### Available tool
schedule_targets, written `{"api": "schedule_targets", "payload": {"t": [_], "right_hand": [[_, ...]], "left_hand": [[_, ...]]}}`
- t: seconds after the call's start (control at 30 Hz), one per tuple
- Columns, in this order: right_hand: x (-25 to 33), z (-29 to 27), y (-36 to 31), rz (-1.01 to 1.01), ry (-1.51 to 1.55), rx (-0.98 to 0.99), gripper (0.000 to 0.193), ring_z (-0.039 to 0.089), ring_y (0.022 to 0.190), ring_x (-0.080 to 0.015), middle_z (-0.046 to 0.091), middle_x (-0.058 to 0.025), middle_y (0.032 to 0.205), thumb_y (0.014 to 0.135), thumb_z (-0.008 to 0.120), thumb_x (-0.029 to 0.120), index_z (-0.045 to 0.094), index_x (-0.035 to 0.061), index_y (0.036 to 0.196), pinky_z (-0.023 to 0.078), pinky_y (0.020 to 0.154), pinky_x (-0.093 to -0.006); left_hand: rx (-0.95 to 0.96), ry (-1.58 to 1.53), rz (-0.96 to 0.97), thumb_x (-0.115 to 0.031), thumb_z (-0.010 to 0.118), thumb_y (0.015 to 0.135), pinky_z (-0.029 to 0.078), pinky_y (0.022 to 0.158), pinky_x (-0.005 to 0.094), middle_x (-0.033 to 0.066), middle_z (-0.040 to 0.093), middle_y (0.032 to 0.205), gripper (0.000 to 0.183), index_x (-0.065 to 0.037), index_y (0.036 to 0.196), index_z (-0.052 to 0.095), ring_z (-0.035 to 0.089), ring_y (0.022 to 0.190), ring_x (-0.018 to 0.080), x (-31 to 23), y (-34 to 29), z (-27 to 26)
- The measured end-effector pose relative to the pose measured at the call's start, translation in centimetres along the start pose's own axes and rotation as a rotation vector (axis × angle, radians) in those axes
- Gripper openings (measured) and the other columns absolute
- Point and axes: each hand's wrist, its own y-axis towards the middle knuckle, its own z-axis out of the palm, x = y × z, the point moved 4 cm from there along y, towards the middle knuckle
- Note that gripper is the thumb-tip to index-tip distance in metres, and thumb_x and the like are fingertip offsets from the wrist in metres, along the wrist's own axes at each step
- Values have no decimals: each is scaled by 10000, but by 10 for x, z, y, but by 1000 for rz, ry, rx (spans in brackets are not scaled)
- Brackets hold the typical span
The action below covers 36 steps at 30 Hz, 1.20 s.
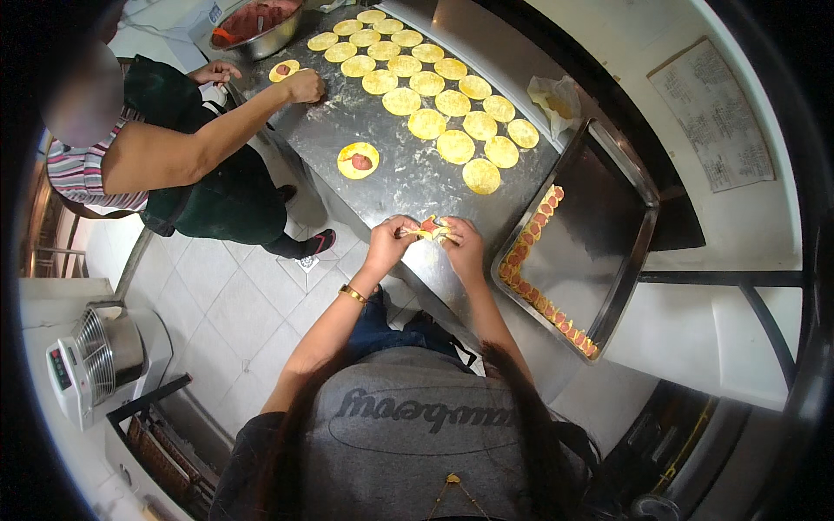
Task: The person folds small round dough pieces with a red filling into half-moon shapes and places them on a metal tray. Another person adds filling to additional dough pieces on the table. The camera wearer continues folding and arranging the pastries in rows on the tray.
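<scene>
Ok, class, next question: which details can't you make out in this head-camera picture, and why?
- Head view: the ends of the yellow dough round, covered by the fingers of the left hand and right hand.
- Head view: the underside of the co-worker's curled hand, hidden by the hand itself.
- Head view: the metal bowl's far rim, cut off by the top edge.
- Head view: the wall sheet's writing, too small.

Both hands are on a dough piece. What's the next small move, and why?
I'd probably have the left hand and right hand pinch the dough piece closer around its filling: they hold its opposite sides, reddish filling shows between them, and the pieces lined up in the metal tray look compact, with reddish tops.
</scene>
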Motion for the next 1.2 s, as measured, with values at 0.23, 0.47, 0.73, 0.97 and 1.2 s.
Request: {"api": "schedule_targets", "payload": {"t": [0.23, 0.47, 0.73, 0.97, 1.2], "right_hand": [[70, 16, -8, -457, -726, 135, 408, 469, 1123, -350, 526, -112, 1192, 634, 571, -66, 661, 89, 1001, 385, 961, -437], [75, 4, 0, -465, -577, 100, 321, 503, 1105, -335, 551, -117, 1183, 641, 579, -53, 678, 71, 920, 413, 934, -420], [21, -5, 6, -125, -518, 72, 263, 622, 920, -279, 634, -140, 952, 675, 607, -61, 658, 21, 919, 501, 774, -342], [6, -6, 5, 61, -244, 123, 294, 639, 895, -175, 624, -104, 975, 701, 619, -107, 639, -5, 977, 533, 754, -288], [21, -5, 5, -19, -261, 158, 374, 627, 911, -293, 607, -135, 998, 657, 616, -92, 620, 13, 1016, 510, 770, -355]], "left_hand": [[-16, 58, 106, -3, 737, 716, 490, 632, 238, 78, 680, 920, 154, 12, 802, 610, 609, 708, 110, -1, 3, -4], [51, 39, 74, 23, 692, 732, 482, 607, 232, 92, 679, 1017, 124, 11, 768, 574, 572, 684, 72, -10, 5, -6], [75, 60, 101, -4, 707, 735, 492, 610, 250, 79, 688, 899, 192, -2, 890, 594, 604, 660, 97, -17, 2, -5], [124, 125, 12, 4, 713, 731, 527, 652, 328, 140, 664, 812, 340, -27, 1052, 605, 661, 681, 227, -28, 2, 0], [61, 71, 203, -60, 777, 677, 514, 639, 320, 127, 607, 718, 346, -39, 992, 635, 635, 670, 231, -20, 1, 12]]}}
